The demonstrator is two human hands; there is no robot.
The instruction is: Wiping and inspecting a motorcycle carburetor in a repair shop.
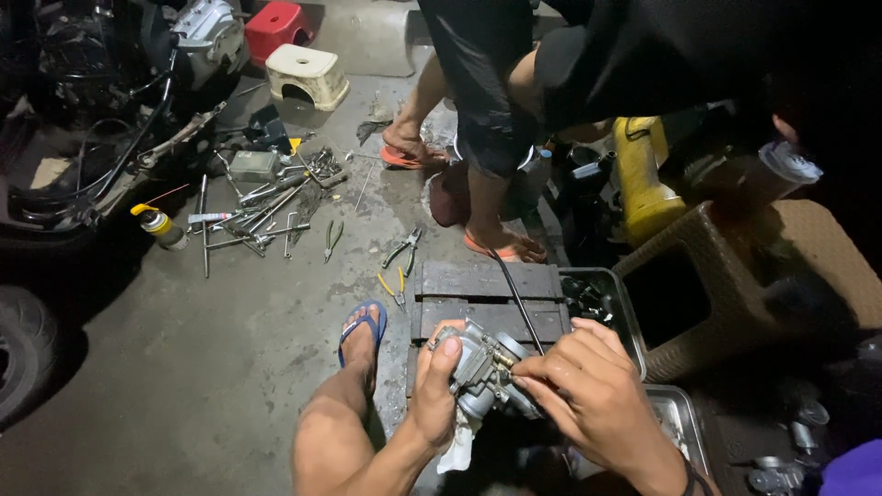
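Hands: both close around a grey metal carburetor (482,372), held in the air above the person's lap and the near end of a dark wooden pallet (487,298).
Left hand: the left hand (434,386) wraps the carburetor body from the side, thumb up along its face, fingers curled shut on it.
Right hand: the right hand (588,386) pinches at small brass fittings on the carburetor's top, fingertips closed tight; whether a small part sits between them cannot be told.
Cable: a thin black cable (519,298) runs up from the carburetor across the pallet.
Risk, dropped part: a small screw or jet could slip from the fingertips and fall into the pallet's slats or onto the dark concrete floor (184,367), where dim light would hide it.
Risk, grip: the body looks oily, so the one-handed hold may slide; a white rag (457,450) hangs just below.
Risk, cable: a tug on it could jerk the carburetor sideways.
Risk, surroundings: pliers (401,250) and loose wrenches (257,216) lie near the person's sandalled foot (363,331), and another person's feet (501,243) stand just beyond the pallet, so a shifted step could scatter things.
Tray: a metal tray (616,308) with dark parts sits just beside the right hand.
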